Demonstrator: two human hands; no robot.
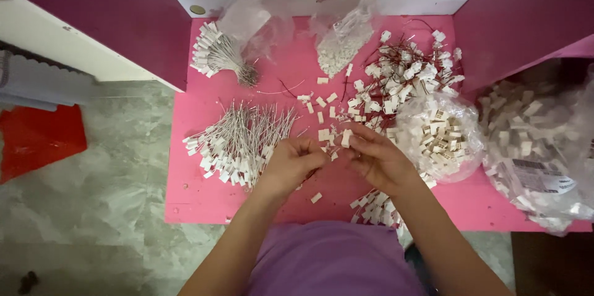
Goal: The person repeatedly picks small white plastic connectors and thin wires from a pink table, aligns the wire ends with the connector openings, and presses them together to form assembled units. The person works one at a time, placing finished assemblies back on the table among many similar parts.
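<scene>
From the head view, a pink table (204, 200) stands between two magenta panels, and the person leans over its near edge. Two hands meet at the middle. The left hand (291, 163) is curled shut, its fingertips pinched toward the right; what it pinches is too small to tell. The right hand (377, 158) is curled too, and grips one small white connector (346, 138) that shows just above its fingertips, between the two hands.

I count two bundles of wired connectors on the left: a fanned bundle (238, 141) just beside the left hand, touching its wrist side, and a tied bundle (216, 55) well behind it. Three clear bags hold white parts: a back bag (343, 45), a round bag (440, 135) just right of the right hand, and a big bag (535, 147) off the table's right side. One tangle of red-wired connectors (405, 73) lies behind the round bag. Loose connectors (322, 116) scatter just beyond the fingertips, too many to count surely; one lies alone (316, 197) near the left wrist. A small heap (374, 209) sits under the right forearm.
</scene>
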